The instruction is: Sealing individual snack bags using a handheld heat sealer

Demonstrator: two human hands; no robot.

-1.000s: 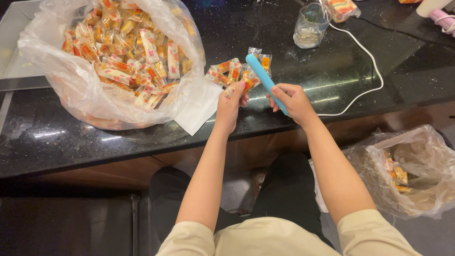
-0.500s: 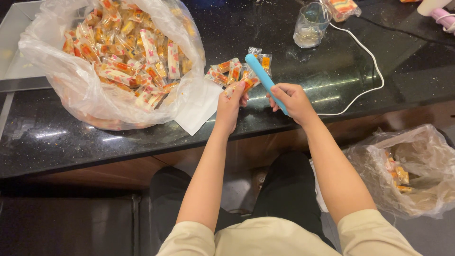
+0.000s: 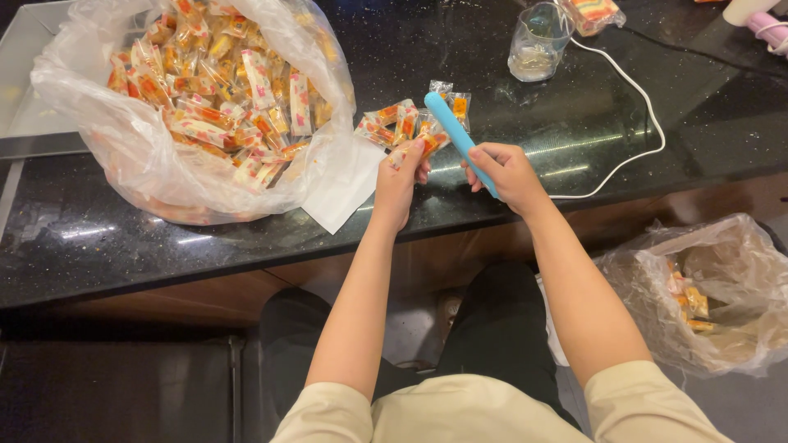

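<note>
Right hand (image 3: pixel 506 174) clamped on slim blue corded sealing wand (image 3: pixel 459 139), left hand (image 3: pixel 400 179) pinching small orange-and-clear wrapped sweet (image 3: pixel 427 146) at wand's edge. Handful of packets (image 3: pixel 392 121) beside; large clear plastic sack (image 3: pixel 197 107) full, floor bag (image 3: pixel 706 295) barely started.

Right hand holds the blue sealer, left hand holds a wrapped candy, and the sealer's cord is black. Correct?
Not quite: the cord is white, as the head view shows. The rest stands: the right hand holds the blue sealer and the left hand holds a wrapped candy.
</note>
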